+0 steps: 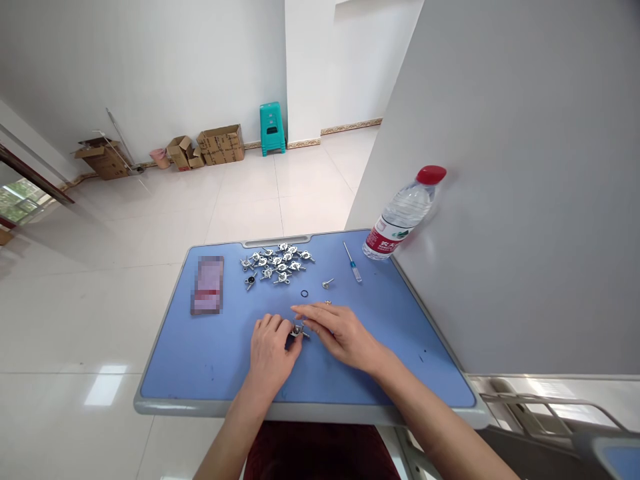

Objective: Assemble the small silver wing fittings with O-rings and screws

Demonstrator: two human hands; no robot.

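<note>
My left hand (pixel 270 353) rests on the blue tabletop (pixel 200 353), its fingertips pinching a small metal winged fitting (pixel 299 330). My right hand (pixel 340 337) reaches in from the right, with its thumb and fingers beside or over that fitting. Its exact contact is hidden. Farther ahead lies a heap of similar silver fittings (pixel 275 263). Between the heap and my hands are a black O-ring (pixel 305 293), a small metal pin (pixel 327 283) and a tiny brass-coloured part (pixel 328 302). A small blue-handled screwdriver (pixel 353 262) lies to the right of the heap.
A pixelated rectangular object (pixel 207 285) lies at the table's left. A plastic water bottle (pixel 403 213) with a red cap lies at the far right corner, beside a grey partition (pixel 520 173). Cardboard boxes (pixel 220 144) and a teal stool (pixel 272 127) stand on the tiled floor beyond.
</note>
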